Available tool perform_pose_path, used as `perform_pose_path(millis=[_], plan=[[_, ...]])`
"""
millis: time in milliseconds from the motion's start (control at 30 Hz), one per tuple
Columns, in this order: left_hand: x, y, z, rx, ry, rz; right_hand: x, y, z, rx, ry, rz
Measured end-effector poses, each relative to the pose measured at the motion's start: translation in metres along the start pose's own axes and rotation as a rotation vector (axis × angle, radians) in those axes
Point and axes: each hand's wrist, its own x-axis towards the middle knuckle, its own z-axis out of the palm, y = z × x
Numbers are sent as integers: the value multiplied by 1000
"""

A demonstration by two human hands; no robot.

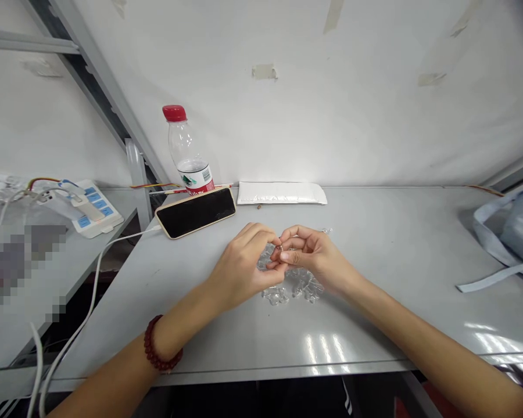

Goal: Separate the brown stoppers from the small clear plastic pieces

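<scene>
My left hand [239, 264] and my right hand [316, 255] meet above the grey table. Their fingertips pinch a tiny shiny piece [281, 248] between them, too small and covered to name. Both hands are closed, thumbs and forefingers drawn together. Beneath them lies a loose pile of small clear plastic pieces [307, 285], partly hidden by the fingers and palms. One stray clear piece [326, 231] is just beyond my right hand. A dark red bead bracelet [161, 348] circles my left wrist.
A phone [196, 213] on a white charging cable [96, 273] leans against a red-capped bottle [185, 151]. By the wall lies a flat white packet [281, 193]. A power strip [96, 209] sits on the left table. Light blue fabric with a strap [497, 278] is at right.
</scene>
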Motion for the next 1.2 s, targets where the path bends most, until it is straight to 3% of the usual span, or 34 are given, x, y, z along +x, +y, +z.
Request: perform_pose_path(millis=[400, 633, 767, 900, 1200], plan=[[11, -21, -28, 193, -257, -371, 4, -23, -48, -599, 86, 87], [14, -20, -32, 148, -300, -411, 3, -26, -50, -729, 130, 100], [12, -26, -39, 69, -487, -466, 1, -29, -56, -926, 1, 184], [8, -29, -40, 25, -683, -480, 0, -28, -60, -964, -51, 237], [7, -20, -32, -51, -782, -466, -2, -29, -62, -891, -74, 335]])
